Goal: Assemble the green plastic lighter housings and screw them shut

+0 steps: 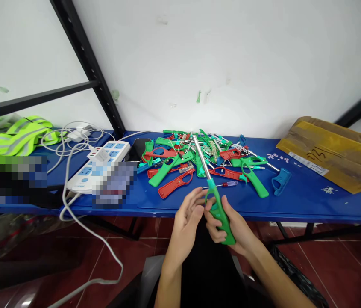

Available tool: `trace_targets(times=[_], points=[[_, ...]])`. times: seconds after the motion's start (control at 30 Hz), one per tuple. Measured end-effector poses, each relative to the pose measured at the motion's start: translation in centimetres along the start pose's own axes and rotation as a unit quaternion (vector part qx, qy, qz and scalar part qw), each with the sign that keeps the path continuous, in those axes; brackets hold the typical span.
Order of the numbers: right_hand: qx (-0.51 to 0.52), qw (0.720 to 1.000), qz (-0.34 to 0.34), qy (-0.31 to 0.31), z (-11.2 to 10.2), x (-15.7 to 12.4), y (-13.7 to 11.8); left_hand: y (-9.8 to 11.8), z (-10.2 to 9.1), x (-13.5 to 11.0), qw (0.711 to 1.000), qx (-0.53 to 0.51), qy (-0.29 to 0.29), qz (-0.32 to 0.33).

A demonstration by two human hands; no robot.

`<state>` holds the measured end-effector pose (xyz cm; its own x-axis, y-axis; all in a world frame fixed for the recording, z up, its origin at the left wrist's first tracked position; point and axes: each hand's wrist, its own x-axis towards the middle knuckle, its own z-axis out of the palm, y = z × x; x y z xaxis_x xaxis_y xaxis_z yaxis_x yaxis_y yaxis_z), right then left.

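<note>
My right hand (231,220) is wrapped round the green handle of a long-necked gas lighter (221,214). Its silver metal tube points up and away over the bench, with a turquoise collar where tube meets handle. Beside the trigger guard is my left hand (188,218), fingers half bent and apart; whether its fingertips touch the lighter I cannot tell. Beyond both hands lies a heap of lighter parts: green shells (164,171), red shells (176,183), metal tubes and wires. A screwdriver (230,184) with a purple handle lies at the heap's near side, partly behind the lighter.
A blue bench (295,209) runs across. On its left are a white power strip (112,160) with cables, a phone (138,149) and yellow-green reflective straps (26,137). On the right are a blue shell (281,182), small pale pieces and a taped cardboard box (334,149).
</note>
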<state>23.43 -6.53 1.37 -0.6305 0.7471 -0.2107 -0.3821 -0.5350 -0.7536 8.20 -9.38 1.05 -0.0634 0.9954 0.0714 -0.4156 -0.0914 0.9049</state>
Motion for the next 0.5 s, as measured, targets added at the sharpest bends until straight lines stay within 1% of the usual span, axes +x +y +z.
trace_targets(times=[0.13, 0.2, 0.27, 0.3, 0.4, 0.47, 0.5], points=[[-0.041, 0.996, -0.054, 0.049, -0.9, 0.0, -0.2, -2.2, 1.7, -1.0, 0.998, -0.027, -0.048, -0.019], [-0.064, 0.992, -0.091, 0.064, -1.1, 0.1, 0.0, -3.4, 2.8, -1.6, 0.999, -0.025, -0.044, -0.02], [-0.075, 0.989, -0.113, 0.055, -1.2, -0.1, 0.1, -4.3, 3.5, -1.9, 0.999, -0.032, -0.037, -0.006], [-0.075, 0.99, -0.115, 0.04, -1.3, -0.2, 0.1, -4.5, 3.6, -1.9, 0.999, -0.04, -0.036, 0.005], [-0.076, 0.988, -0.135, -0.009, -1.4, -0.6, -0.1, -4.5, 3.4, -1.6, 0.996, -0.072, -0.038, 0.048], [-0.088, 0.978, -0.187, -0.013, -1.4, -0.7, -0.4, -4.1, 3.1, -1.3, 0.993, -0.082, -0.041, 0.073], [-0.099, 0.971, -0.217, -0.002, -1.4, -0.7, -0.6, -4.0, 2.9, -1.1, 0.992, -0.082, -0.041, 0.082]])
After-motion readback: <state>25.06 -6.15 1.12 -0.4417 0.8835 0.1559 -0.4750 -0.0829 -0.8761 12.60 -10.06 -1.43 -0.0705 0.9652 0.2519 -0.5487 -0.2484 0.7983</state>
